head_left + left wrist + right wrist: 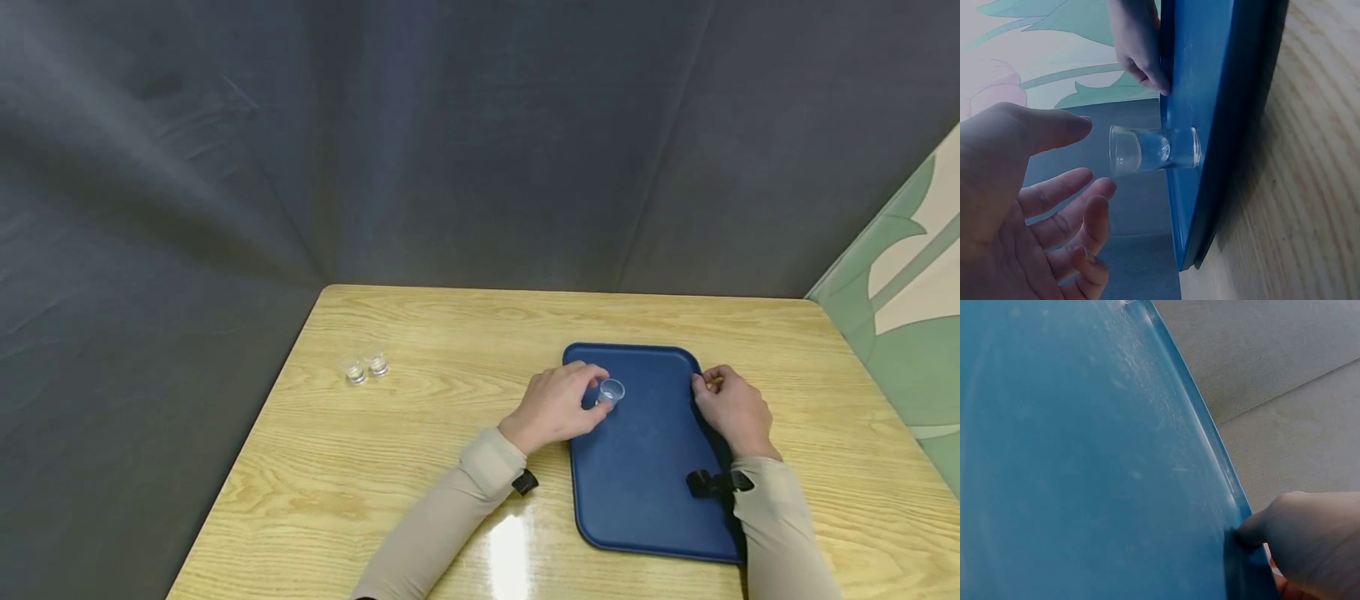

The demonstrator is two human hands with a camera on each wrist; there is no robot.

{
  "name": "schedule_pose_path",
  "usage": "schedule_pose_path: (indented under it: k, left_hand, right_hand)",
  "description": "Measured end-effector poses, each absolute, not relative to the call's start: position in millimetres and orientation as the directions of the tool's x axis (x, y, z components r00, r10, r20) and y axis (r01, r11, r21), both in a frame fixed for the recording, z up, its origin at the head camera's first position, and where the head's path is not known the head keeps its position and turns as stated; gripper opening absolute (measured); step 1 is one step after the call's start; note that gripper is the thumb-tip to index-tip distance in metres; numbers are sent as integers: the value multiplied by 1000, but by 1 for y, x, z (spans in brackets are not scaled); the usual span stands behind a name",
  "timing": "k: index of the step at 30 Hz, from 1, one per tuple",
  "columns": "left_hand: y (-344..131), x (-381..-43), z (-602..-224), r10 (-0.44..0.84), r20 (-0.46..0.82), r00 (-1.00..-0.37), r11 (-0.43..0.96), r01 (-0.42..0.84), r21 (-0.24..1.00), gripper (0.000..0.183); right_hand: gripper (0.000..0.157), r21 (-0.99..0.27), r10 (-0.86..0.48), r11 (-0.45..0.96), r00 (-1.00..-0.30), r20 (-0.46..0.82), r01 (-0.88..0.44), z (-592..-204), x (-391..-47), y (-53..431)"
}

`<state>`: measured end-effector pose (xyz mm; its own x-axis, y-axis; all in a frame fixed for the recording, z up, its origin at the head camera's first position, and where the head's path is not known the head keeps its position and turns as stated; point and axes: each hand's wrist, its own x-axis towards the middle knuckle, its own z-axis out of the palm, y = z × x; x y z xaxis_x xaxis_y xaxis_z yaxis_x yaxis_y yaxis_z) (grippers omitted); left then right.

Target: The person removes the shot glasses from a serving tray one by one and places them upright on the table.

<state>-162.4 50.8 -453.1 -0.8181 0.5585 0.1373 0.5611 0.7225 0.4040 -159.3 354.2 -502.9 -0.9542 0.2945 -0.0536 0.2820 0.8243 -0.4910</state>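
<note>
A small clear shot glass (612,391) stands upright on the blue tray (648,479), near its left edge. My left hand (557,403) is beside it, thumb and fingers spread. In the left wrist view a gap shows between the fingertips and the rim of the glass (1155,150). At the tray's right edge, my right hand (737,414) pinches the rim, thumb on top. The right wrist view shows that thumb pressed on the edge of the tray (1097,456), with the fingers mostly hidden beneath.
Two more clear glasses, one (356,372) slightly nearer and the other (378,363) just right of it, stand on the left of the wooden table (420,450). A dark curtain (480,150) hangs behind; a leaf-patterned panel (907,333) is at the right.
</note>
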Motion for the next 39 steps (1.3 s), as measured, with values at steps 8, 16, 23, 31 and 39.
schedule_pose_path:
  k: [8, 16, 23, 31, 39]
  left_hand:
    - [59, -161, -459, 553, 132, -823, 732, 555, 395, 41]
    - [63, -167, -465, 522, 134, -842, 749, 528, 399, 38]
    - [67, -170, -469, 516, 139, -845, 752, 525, 400, 38]
    - [71, -172, -475, 521, 138, -842, 747, 528, 404, 40]
    - [70, -173, -474, 517, 146, -843, 743, 527, 412, 40]
  right_hand:
    - [38, -484, 291, 832, -956, -37, 272, -506, -159, 355]
    - [38, -488, 290, 831, -957, -32, 268, -504, -159, 356]
    - [38, -484, 294, 832, -955, -34, 273, -505, -159, 355]
    - [39, -486, 291, 832, -956, -30, 268, -506, -160, 355]
    - [38, -485, 292, 832, -956, -28, 269, -507, -161, 355]
